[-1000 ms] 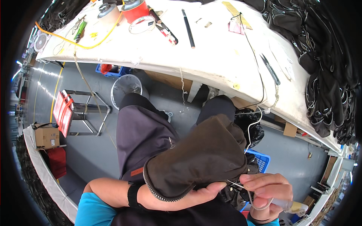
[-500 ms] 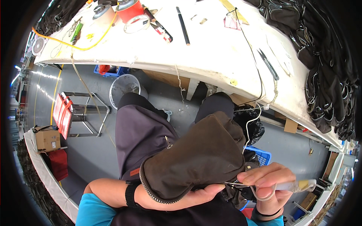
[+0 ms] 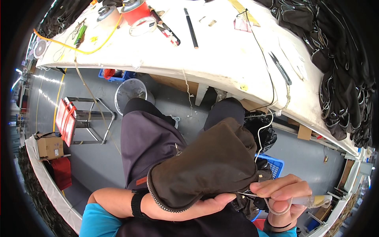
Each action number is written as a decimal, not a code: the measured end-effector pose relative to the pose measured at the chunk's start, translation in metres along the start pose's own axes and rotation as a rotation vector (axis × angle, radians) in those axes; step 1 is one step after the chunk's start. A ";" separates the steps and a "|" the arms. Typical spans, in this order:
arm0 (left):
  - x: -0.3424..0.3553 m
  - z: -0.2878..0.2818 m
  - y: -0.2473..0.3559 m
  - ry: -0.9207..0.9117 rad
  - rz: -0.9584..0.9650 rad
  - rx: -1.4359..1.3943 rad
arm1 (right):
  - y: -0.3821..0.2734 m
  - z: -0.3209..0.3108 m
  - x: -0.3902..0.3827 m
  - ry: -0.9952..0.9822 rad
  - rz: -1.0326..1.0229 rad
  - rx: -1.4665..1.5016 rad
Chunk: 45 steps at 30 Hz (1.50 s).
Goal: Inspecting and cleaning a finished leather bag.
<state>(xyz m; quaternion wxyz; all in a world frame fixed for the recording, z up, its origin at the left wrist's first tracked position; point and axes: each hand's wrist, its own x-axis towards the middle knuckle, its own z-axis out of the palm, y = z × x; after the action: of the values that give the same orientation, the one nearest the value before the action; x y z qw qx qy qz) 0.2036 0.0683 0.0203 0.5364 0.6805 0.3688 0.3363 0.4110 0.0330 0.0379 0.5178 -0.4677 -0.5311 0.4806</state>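
Note:
A dark brown bag [image 3: 209, 162] with a metal zip edge lies across my lap. My left forearm passes beneath its zip edge. My left hand [image 3: 215, 202] grips the bag's near side, thumb on the outside and the other fingers hidden by the fabric. My right hand [image 3: 282, 191] is closed around a slim tool [image 3: 303, 201] with a thin metal tip and a translucent handle; its exact kind is unclear. A pale cord loops around my fingers and the handle end. The metal tip points left, close to my left thumb at the bag's edge.
On the white table lie a black pen [image 3: 191, 28], tweezers [image 3: 281, 69], a tape roll [image 3: 143, 26] and a red can [image 3: 134, 12]. Dark bags [image 3: 335, 71] are heaped at right. Below stand a bin [image 3: 130, 94], a stool [image 3: 89, 116] and a blue crate [image 3: 274, 164]. Cords hang off the table.
My right hand and the tool have shifted very slightly, with the handle end a little lower. The bag and my left hand are nearly still.

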 end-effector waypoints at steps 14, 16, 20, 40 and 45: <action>0.000 0.002 0.005 0.061 0.021 0.003 | 0.003 -0.002 -0.004 -0.071 -0.141 -0.095; 0.000 0.002 0.004 0.058 0.008 0.016 | 0.004 0.002 -0.004 0.004 -0.083 -0.016; 0.002 -0.001 0.008 0.058 0.029 0.035 | -0.002 -0.004 -0.004 -0.008 -0.125 -0.069; 0.007 -0.003 0.005 0.090 0.098 0.143 | -0.022 -0.001 0.022 -0.409 -0.391 -0.351; 0.006 -0.005 0.003 0.013 0.079 0.021 | -0.016 -0.009 0.018 -0.340 -0.253 -0.197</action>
<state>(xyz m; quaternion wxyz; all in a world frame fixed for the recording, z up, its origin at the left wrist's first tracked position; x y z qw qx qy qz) 0.2029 0.0756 0.0248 0.5130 0.6980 0.3487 0.3577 0.4192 0.0492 0.0559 0.4289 -0.3581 -0.7095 0.4294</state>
